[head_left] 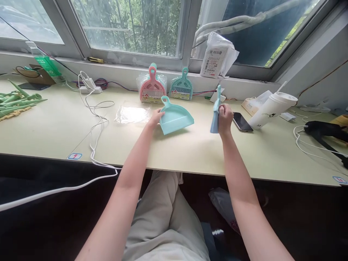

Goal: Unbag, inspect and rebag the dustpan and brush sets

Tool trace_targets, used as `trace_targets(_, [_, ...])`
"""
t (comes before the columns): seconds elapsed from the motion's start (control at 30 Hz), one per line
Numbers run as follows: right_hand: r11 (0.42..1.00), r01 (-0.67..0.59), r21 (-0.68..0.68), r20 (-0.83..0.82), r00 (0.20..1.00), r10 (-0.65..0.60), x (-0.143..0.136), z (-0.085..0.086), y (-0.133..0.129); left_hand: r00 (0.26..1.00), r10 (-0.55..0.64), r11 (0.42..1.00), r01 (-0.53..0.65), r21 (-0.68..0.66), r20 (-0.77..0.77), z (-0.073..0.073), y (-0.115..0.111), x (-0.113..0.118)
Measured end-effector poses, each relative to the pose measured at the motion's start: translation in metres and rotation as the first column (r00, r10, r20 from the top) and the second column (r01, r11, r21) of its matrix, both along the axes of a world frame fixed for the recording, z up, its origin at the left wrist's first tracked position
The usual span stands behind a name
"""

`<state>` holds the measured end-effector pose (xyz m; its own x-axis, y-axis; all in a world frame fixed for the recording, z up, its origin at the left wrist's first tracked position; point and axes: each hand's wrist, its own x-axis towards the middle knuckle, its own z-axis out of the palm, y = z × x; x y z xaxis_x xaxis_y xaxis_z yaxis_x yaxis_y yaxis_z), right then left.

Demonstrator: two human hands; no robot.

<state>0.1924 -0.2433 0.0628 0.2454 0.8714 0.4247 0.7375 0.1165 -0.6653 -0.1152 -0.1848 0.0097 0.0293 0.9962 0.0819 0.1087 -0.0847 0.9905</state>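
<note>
My left hand (156, 118) grips the left edge of a mint-green dustpan (176, 119), which is tilted toward me just over the desk. Its looped handle points up and away. In my right hand (225, 117) is a small hand brush (215, 117) with light blue bristles hanging down and its mint handle upright. The fingers are wrapped around its side, and the brush is held apart from the dustpan. A clear plastic wrapper (133, 114) lies on the desk left of my left hand.
Against the window ledge stand wrapped pink dustpan sets (153, 87) and a mint dustpan set (181, 85). A phone (243, 122) and a white cup (273, 108) are on the right. White cables (95, 145) cross the desk (185, 156) on the left, near a power strip (91, 88).
</note>
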Motion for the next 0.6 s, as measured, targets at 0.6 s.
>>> trace_targets(0.6, [0.985, 0.124, -0.121, 0.453, 0.890, -0.057, -0.003, -0.045, 0.009, 0.852, 0.281, 0.937, -0.145, 0.316, -0.442, 0.009, -0.017, 0.003])
